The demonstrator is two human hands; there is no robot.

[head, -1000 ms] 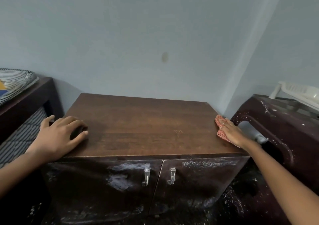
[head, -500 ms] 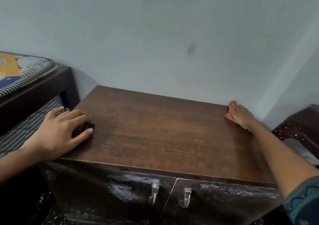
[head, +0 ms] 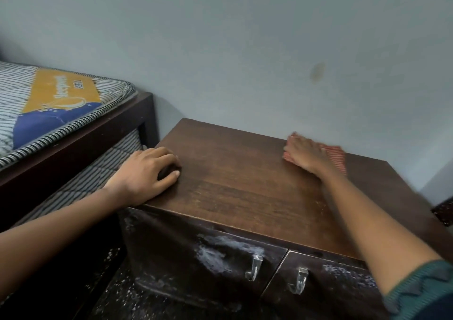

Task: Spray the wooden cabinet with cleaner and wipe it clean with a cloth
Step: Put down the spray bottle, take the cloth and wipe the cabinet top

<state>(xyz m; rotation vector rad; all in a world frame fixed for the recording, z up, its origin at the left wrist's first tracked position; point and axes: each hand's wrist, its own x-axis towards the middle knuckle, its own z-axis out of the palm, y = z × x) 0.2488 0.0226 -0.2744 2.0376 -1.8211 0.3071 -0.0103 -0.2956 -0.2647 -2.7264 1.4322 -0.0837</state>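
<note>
Two-door cabinet [head: 245,197] — right hand [head: 305,156], fingers [head: 295,145] flat, presses cloth [head: 337,159]; left hand [head: 143,175] loosely arched; mattress label [head: 58,91] perhaps "ASTRA".

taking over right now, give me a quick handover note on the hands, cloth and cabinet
Left hand rests on the cabinet top at its near left corner, fingers arched, holding nothing visible.
Right hand presses the red checked cloth flat near the top's far edge, blurred.
Spray bottle not in view.
Top looks mostly clean; white smears cover the doors: wipe those next.
</note>
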